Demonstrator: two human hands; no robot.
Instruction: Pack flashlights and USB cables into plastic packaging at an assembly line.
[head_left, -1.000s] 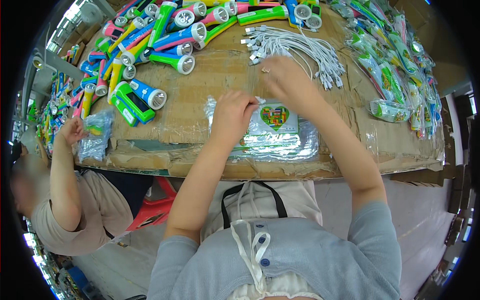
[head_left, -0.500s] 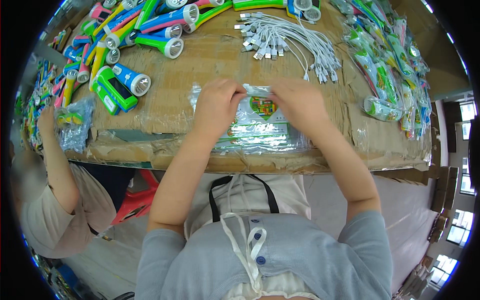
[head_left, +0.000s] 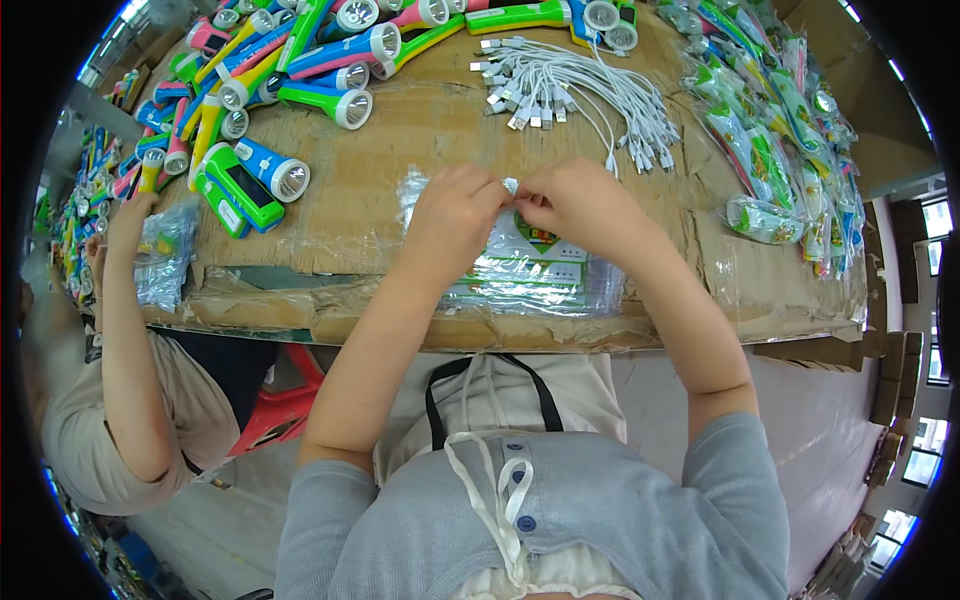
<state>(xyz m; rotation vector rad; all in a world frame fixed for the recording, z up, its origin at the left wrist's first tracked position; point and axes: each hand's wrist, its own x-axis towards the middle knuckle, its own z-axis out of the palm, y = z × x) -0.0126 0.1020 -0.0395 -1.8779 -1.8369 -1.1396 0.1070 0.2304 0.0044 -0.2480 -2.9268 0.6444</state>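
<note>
A clear plastic bag (head_left: 520, 290) with a green-and-white printed face lies flat near the table's front edge. It seems to rest on a stack of like bags, though I cannot tell for sure. At its far edge my left hand (head_left: 452, 222) is closed in a pinch on the plastic. My right hand (head_left: 580, 208) pinches the same edge just beside it, fingertips almost touching. Both hands cover the bag's upper corners. Beyond them lies a bundle of white USB cables (head_left: 570, 90).
Colourful flashlights (head_left: 330, 50) are heaped at the far left, with a green one (head_left: 240, 190) and a blue one (head_left: 272, 170) nearer. Bagged flashlights (head_left: 770, 150) pile up at the right. A co-worker's arm (head_left: 135, 330) reaches onto the cardboard-covered table (head_left: 330, 215) at the left.
My hands have drawn together along the bag's far edge; they were wider apart before. The co-worker's arm at the left has shifted.
</note>
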